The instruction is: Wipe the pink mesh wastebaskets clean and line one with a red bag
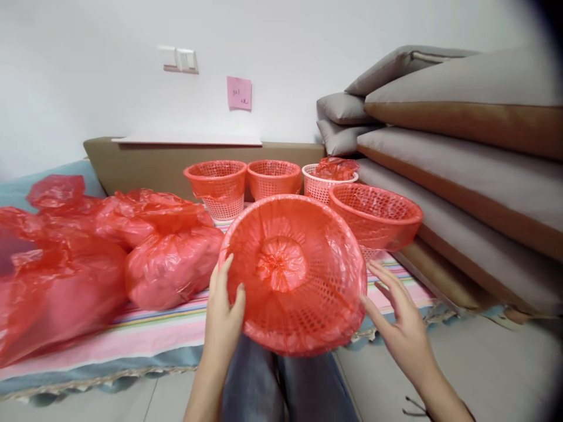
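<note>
A round perforated wastebasket (281,316), lined with a thin red plastic bag (284,264), is tilted so its mouth faces me, just above my knees. The bag is folded over the rim and bunched at the bottom. My left hand (224,305) grips the left rim, its thumb over the inner side. At the right rim, my right hand (393,313) has its fingers spread, with the thumb touching the bag's edge. Right behind stands another red-lined wastebasket (378,217), partly hidden by the front one.
Two red-lined baskets (215,187) and a white basket (323,187) with a crumpled red bag stand behind. Filled red bags (171,264) lie left on a striped cloth (162,337). Grey-brown cushions (461,176) are piled right. A pink note (239,92) is on the wall.
</note>
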Demonstrator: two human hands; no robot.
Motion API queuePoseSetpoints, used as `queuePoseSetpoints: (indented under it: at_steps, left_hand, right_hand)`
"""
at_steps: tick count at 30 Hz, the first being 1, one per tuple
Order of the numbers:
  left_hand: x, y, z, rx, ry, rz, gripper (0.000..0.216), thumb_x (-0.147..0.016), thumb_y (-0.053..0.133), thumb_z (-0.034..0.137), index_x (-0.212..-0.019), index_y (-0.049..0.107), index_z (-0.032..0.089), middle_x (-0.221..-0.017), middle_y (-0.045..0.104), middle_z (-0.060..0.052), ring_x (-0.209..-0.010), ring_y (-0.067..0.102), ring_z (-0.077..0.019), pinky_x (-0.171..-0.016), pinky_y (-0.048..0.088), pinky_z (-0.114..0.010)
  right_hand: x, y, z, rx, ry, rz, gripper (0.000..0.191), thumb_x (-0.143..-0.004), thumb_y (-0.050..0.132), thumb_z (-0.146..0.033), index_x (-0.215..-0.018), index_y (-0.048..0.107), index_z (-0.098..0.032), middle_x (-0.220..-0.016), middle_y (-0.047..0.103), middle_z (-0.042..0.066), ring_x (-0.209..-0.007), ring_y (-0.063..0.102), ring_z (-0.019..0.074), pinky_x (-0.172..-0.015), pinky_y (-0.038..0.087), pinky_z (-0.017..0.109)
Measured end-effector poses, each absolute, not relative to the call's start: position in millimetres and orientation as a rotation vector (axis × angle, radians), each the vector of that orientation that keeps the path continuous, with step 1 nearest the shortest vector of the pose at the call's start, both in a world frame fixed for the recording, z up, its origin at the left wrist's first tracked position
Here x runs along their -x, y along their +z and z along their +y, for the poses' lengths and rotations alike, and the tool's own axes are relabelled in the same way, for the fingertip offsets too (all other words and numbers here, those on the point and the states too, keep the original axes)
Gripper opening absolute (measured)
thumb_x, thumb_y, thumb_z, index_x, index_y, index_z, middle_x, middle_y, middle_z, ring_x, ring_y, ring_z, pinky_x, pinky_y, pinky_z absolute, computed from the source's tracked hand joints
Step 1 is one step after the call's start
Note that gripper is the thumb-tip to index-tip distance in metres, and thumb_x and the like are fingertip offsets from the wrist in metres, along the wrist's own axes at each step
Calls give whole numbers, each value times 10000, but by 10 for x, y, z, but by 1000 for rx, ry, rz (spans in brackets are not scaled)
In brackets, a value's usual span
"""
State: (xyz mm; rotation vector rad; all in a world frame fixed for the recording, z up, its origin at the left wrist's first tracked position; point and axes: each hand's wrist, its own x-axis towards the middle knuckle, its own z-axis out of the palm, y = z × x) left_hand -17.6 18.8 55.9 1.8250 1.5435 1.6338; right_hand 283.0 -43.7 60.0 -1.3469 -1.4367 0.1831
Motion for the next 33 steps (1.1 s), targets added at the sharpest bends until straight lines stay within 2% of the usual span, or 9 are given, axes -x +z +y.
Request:
queuePoseSetpoints:
  at_steps: [2,5,10,14,23,25,28,30,33]
  left_hand:
    - [199,532,205,-1797,1632,1513,537,-892,504,211,-1429,481,202,-1493,519,-123,-1427,447,-266,-1225,296,-506]
    - [220,524,176,-1773,1594,1501,564,-863,496,187,-1426,474,178,-1501,513,-129,-1428,447,-274,-1220,307,-503]
    - [266,552,66,-1773,1536,1451,535,-904,501,262,-1433,462,187,-1530,482,-122,-1448,422,-278,-1227,298,-492]
    - [300,539,26,-1761,1542,1445,529,-926,503,302,-1440,450,189,-1542,468,-120,-1455,413,-260,-1236,286,-456]
    - [322,742,-64,-1678,1489,1532,570,-881,537,327,-1426,470,175,-1535,481,-119,-1466,387,-298,-1257,212,-509]
    - [295,761,-106,-1668,1482,1558,578,-880,531,318,-1435,465,173,-1538,478,-121,-1467,386,-304,-1256,213,-518]
    - [222,718,-192,-1669,1486,1604,574,-895,510,294,-1456,448,190,-1544,476,-114,-1463,397,-303,-1249,234,-524]
    - [152,666,-267,-1681,1475,1643,561,-919,496,281,-1473,432,223,-1552,471,-97,-1460,407,-291,-1235,277,-511]
    - [23,609,-394,-1743,1454,1646,552,-961,474,264,-1506,386,282,-1575,449,-64,-1461,412,-256,-1206,348,-460]
  right_hand:
    - [-2792,388,-524,1374,441,-1182,602,-845,685,-499,-1370,533,-246,-1453,543,123,-1327,536,290,-1094,462,510]
    - [-2625,196,-622,1345,769,-967,669,-763,759,-535,-1316,560,-215,-1381,603,139,-1184,640,281,-932,576,399]
    - [-2450,176,-689,1299,942,-776,549,-686,829,-540,-1083,684,-190,-1064,738,92,-939,709,236,-806,597,309]
    - [-2437,210,-671,1228,1084,-688,466,-643,861,-544,-898,733,-176,-832,727,54,-821,700,216,-728,597,285]
    - [-2474,489,-668,1135,1186,-698,433,-675,859,-520,-906,730,-177,-895,728,72,-785,658,182,-705,549,260]
    - [-2562,537,-687,1239,1053,-757,464,-698,828,-556,-939,699,-182,-848,700,53,-753,632,169,-692,528,262]
    - [-2740,736,-718,1384,490,-841,453,-731,797,-546,-985,634,-209,-788,606,-6,-718,575,138,-686,485,251]
    - [-2791,1006,-675,1395,166,-996,365,-804,741,-504,-1002,626,-220,-840,596,0,-752,576,143,-720,476,267]
    - [-2596,1472,-385,1325,98,-1638,188,-915,628,-398,-952,675,-219,-896,675,42,-814,634,171,-769,488,290]
